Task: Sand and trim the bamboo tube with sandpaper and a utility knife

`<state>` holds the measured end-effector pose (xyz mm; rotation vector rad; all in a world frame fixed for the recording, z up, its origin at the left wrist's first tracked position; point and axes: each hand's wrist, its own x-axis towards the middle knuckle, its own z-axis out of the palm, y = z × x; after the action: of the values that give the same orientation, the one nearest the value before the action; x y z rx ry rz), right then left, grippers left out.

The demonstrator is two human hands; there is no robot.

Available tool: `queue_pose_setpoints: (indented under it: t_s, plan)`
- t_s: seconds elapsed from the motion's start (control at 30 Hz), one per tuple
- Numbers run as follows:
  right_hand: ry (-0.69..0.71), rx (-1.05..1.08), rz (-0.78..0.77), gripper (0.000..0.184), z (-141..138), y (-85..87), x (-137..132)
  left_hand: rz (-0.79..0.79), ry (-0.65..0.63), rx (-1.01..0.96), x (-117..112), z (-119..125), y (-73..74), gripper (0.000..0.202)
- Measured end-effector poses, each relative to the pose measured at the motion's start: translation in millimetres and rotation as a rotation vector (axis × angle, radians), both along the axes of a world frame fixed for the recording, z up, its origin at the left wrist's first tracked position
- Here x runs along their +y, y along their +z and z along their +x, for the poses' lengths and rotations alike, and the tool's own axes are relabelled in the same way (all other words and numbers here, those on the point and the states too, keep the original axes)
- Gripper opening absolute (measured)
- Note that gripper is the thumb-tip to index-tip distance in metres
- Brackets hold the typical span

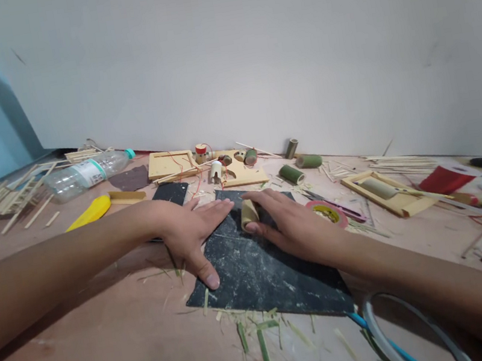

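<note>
A dark sheet of sandpaper [260,275] lies on the brown floor in front of me. My left hand [191,228] rests flat on the sheet's left edge with fingers stretched out and the thumb pressing its near corner. My right hand [291,224] holds a short pale bamboo tube [248,211] upright, its end against the sheet, fingers wrapped round it. The two hands almost meet above the sheet's middle.
Bamboo shavings [261,336] litter the floor near me. Behind the sheet lie green bamboo pieces [291,174], a wooden frame [384,193], a tape roll [328,213], a plastic bottle [85,176], a yellow-handled tool [90,212], bundles of sticks [2,203] and a white wall.
</note>
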<state>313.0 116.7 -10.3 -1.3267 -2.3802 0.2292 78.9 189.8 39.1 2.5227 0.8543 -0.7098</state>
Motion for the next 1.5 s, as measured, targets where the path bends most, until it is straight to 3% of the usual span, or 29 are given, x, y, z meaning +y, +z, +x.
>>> queue_pose_setpoints:
  t_s: [0.13, 0.27, 0.37, 0.57, 0.67, 0.77, 0.93, 1.1, 1.5]
  plan:
    - [0.170, 0.034, -0.033, 0.029, -17.4, 4.6, -21.4, 0.003, 0.014, 0.012, -1.0, 0.0, 0.9, 0.156]
    - [0.261, 0.045, -0.077, 0.036, -27.0, 6.6, -33.2, 0.003, 0.026, -0.014, -0.8, -0.1, -0.4, 0.151]
    - [0.226, 0.055, -0.068, 0.034, -18.6, 12.1, -25.0, -0.004, -0.010, -0.013, 0.1, 0.0, -0.9, 0.150]
    - [-0.057, 0.084, 0.026, 0.038, 15.8, 23.8, 9.2, 0.011, 0.047, 0.070, 5.5, -9.5, 12.8, 0.156]
    - [-0.088, 0.071, -0.009, 0.038, 21.1, 19.6, 14.1, 0.085, 0.085, 0.135, 7.7, -14.1, 24.2, 0.159]
    - [-0.091, 0.057, -0.047, 0.034, 16.7, 14.5, 10.1, 0.101, 0.072, 0.058, 2.1, -8.7, 28.2, 0.144]
    - [-0.043, 0.041, -0.010, 0.020, 13.6, 17.6, 6.9, -0.004, 0.017, -0.105, -19.4, 10.3, 6.5, 0.127]
    - [0.019, -0.003, -0.013, 0.018, 16.5, 17.6, 9.4, 0.002, 0.018, -0.190, -28.9, 13.8, -16.6, 0.126]
    - [0.020, -0.004, 0.023, 0.018, 19.0, 5.5, 13.4, -0.011, 0.036, -0.175, -28.8, 13.6, -15.0, 0.128]
